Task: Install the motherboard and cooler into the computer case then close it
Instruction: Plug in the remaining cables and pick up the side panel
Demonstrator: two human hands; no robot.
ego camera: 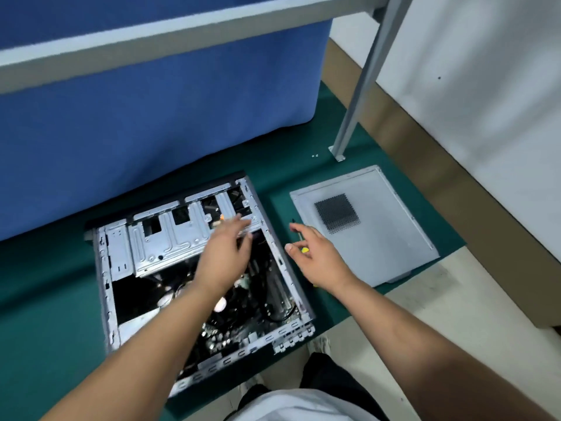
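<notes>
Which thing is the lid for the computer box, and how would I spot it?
Find the open computer case lying on the green mat. Just right of it, past the right hand, a flat pale grey panel lies on the mat. It alone has a dark square patch of tiny holes.

The computer case [194,281] lies on its side at centre, open face up, its long axis running from 7 to 1 o'clock. Silver drive bays [170,235] fill its 12 o'clock end; the dark motherboard [243,314] sits inside toward 5 o'clock. The grey side panel [373,226] with a mesh vent lies flat at 3 o'clock, apart from the case.
</notes>
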